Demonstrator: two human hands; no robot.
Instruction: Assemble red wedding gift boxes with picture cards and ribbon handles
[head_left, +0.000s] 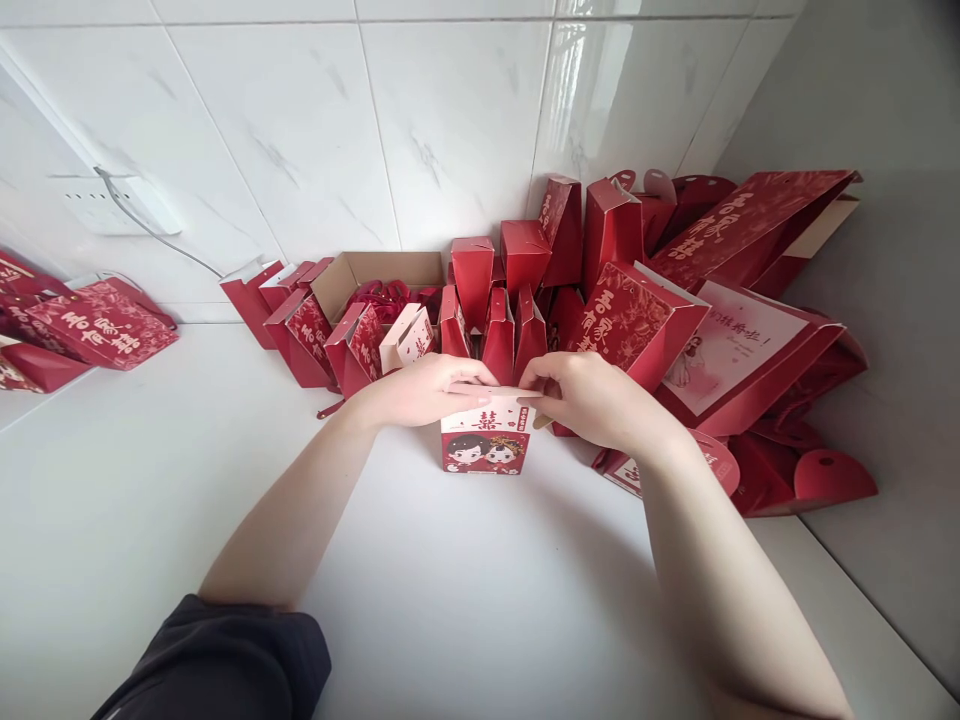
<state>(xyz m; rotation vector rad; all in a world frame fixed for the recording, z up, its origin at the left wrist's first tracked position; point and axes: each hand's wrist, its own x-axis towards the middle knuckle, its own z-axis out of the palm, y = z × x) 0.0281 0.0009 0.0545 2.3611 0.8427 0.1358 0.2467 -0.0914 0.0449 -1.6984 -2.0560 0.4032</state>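
Note:
A small red and white paper gift box, printed with two cartoon figures, stands upright on the white table. Its top edge is pinched from both sides. My left hand grips the upper left corner, fingers bent behind the rim. At the upper right corner, my right hand holds the edge between thumb and fingers. The fingertips behind the box are partly hidden.
Close behind stand several red gift boxes and an open cardboard box holding red ribbons. Larger red bags crowd the right, against the wall. More red bags lie far left, below a wall socket with a cable.

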